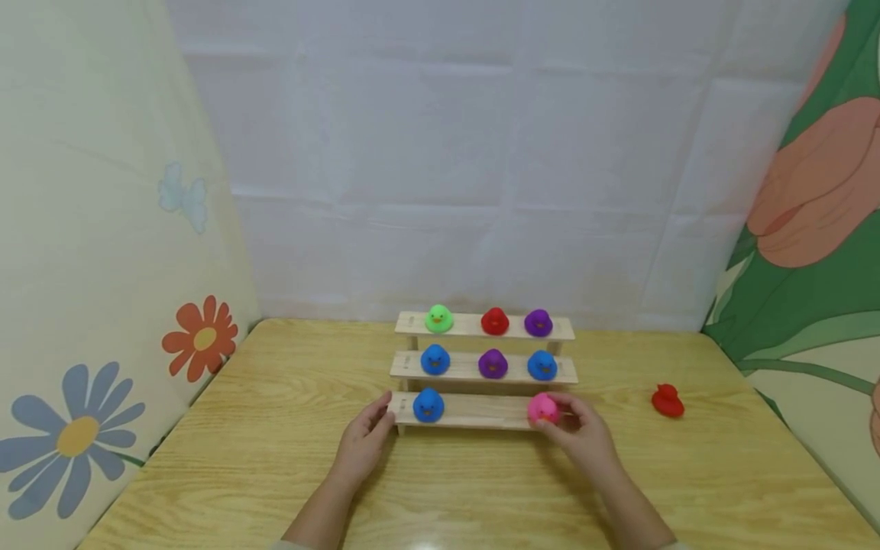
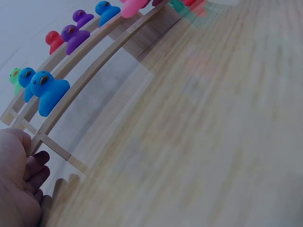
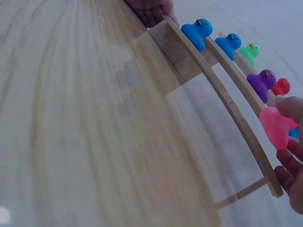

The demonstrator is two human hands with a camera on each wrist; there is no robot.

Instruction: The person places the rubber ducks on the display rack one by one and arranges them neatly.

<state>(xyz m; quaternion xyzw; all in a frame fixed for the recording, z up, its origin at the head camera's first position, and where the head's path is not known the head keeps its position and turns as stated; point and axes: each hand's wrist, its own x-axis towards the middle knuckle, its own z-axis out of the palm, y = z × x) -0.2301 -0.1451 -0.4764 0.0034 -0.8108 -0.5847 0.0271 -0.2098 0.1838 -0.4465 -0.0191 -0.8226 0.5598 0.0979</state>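
Observation:
A three-tier wooden display rack (image 1: 484, 412) stands on the table. My left hand (image 1: 364, 439) holds the left end of its lowest tier, fingers bent about the board's end in the left wrist view. Close to that hand sits a blue rubber duck (image 1: 428, 406) on the same tier. At the tier's right end my right hand (image 1: 584, 439) pinches a pink rubber duck (image 1: 543, 409) between thumb and fingers. In the right wrist view the pink duck (image 3: 275, 126) is at the board's edge, partly covered by the thumb.
On the middle tier are a blue duck (image 1: 435, 359), a purple duck (image 1: 493, 363) and another blue duck (image 1: 542, 366). The top tier carries green (image 1: 438, 318), red (image 1: 495, 321) and purple ducks (image 1: 538, 323). A loose red duck (image 1: 668, 401) lies on the table at right.

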